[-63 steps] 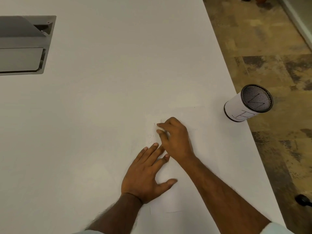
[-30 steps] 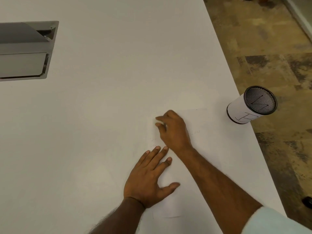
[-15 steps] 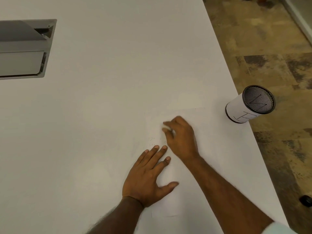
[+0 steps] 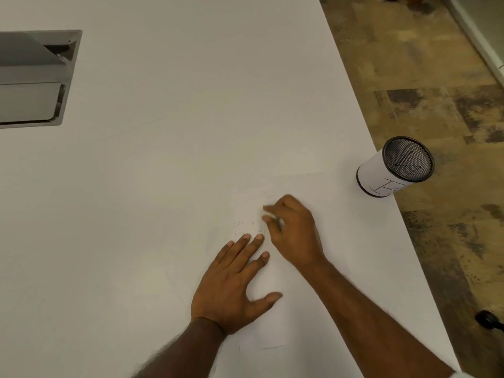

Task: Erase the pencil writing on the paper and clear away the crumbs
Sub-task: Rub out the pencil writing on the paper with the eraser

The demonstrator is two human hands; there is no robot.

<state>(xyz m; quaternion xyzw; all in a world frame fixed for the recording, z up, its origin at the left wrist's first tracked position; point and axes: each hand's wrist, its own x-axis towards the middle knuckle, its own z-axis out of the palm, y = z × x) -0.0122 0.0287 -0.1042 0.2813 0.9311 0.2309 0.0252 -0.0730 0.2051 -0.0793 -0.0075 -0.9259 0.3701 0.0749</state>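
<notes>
Here the left hand (image 4: 231, 285) lies flat, fingers straight, on the paper (image 4: 272, 328) on the desk (image 4: 163, 186); the right hand (image 4: 294, 230) pinches a small pale eraser (image 4: 270, 214) against faint pencil marks (image 4: 241, 227).

The person's left hand (image 4: 231, 290) has short, round fingernails, cut neat. The right hand (image 4: 296, 233) looks a bit blurry from where I stand, so its nails are hard to make out. The left forearm (image 4: 185, 350) is bare and has fine little hairs sticking out along its edge. The right forearm (image 4: 368, 309) is bare too, up to near the elbow, where a small corner of a light, whitish cloth sleeve (image 4: 463, 375) peeks in.
</notes>
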